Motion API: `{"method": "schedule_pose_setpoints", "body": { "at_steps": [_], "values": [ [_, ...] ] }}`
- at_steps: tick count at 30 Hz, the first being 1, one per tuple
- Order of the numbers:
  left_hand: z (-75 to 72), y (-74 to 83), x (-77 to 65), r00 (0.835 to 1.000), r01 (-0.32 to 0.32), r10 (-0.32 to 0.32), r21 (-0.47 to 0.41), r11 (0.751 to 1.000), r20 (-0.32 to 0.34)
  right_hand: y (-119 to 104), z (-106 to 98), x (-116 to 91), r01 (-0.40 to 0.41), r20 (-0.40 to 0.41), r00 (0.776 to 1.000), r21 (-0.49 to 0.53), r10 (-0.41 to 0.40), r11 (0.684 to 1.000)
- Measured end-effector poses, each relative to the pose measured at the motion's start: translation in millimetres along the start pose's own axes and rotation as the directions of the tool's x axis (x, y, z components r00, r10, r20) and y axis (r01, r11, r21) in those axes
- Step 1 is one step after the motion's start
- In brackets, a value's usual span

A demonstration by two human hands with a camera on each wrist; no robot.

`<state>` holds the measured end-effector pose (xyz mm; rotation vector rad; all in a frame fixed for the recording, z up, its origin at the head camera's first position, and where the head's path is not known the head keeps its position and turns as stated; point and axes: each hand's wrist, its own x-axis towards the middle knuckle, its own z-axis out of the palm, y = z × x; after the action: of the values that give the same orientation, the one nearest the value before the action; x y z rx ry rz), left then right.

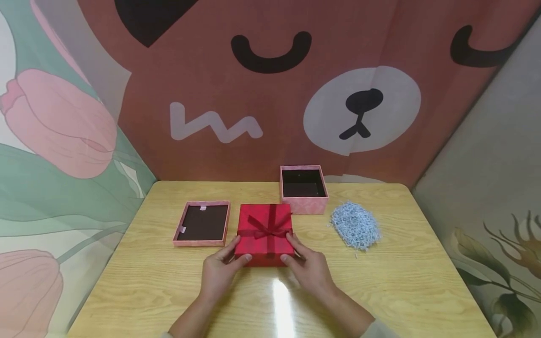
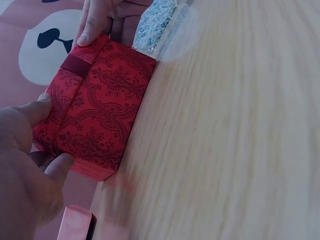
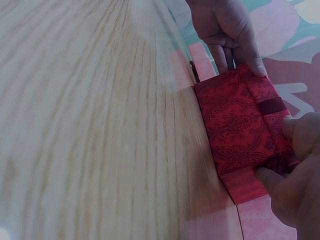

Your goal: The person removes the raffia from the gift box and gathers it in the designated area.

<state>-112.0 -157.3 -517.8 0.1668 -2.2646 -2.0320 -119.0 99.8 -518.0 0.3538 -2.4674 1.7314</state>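
Observation:
A red gift box with a dark patterned wrap and a dark red ribbon tied in a bow on top is held between both hands at the middle of the table. My left hand grips its left side, the thumb on the near edge and fingers along the side. On the right side my right hand grips it the same way. The left wrist view shows the patterned front of the box, with the ribbon band running over it. Its underside is hidden.
Behind the red box stands an open pink box with a dark inside. A shallow pink lid lies inner side up to the left. Blue shredded paper is heaped at right on the wooden table. A printed curtain hangs behind.

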Motion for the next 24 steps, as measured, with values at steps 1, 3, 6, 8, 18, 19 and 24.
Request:
{"method": "schedule_pose_setpoints", "body": {
  "at_steps": [1, 3, 6, 8, 18, 19, 24],
  "values": [
    [1.8, -0.1, 0.3, 1.000, -0.004, 0.004, -0.012, 1.000, 0.006, 1.0, -1.6, -0.5, 0.007, -0.005, 1.000, 0.007, -0.007, 1.000],
    [5.7, 0.4, 0.8, 1.000, -0.012, 0.013, -0.037, 0.999, 0.019, 3.5, -5.0, -1.3, 0.012, -0.015, 1.000, 0.026, -0.012, 1.000],
    [11.3, 0.8, 1.7, 0.999, -0.028, 0.031, -0.062, 0.998, 0.040, 6.3, -10.5, -2.7, -0.010, -0.024, 1.000, 0.040, 0.011, 0.999],
    [15.0, 0.4, 2.8, 0.998, -0.033, 0.037, -0.072, 0.997, 0.051, 7.5, -13.9, -3.5, -0.033, -0.029, 0.999, 0.038, 0.034, 0.999],
    [29.4, 1.9, 7.5, 0.993, -0.064, 0.073, -0.094, 0.994, 0.098, 13.2, -30.8, -4.4, -0.027, -0.046, 0.999, 0.016, 0.027, 1.000],
    [30.9, 2.1, 8.1, 0.992, -0.069, 0.078, -0.089, 0.994, 0.102, 13.6, -32.8, -4.3, -0.030, -0.046, 0.998, 0.014, 0.031, 0.999],
    [37.0, 2.0, 10.9, 0.988, -0.094, 0.101, -0.063, 0.994, 0.120, 15.6, -41.6, -3.7, -0.052, -0.035, 0.998, 0.004, 0.052, 0.999]
  ]
}}
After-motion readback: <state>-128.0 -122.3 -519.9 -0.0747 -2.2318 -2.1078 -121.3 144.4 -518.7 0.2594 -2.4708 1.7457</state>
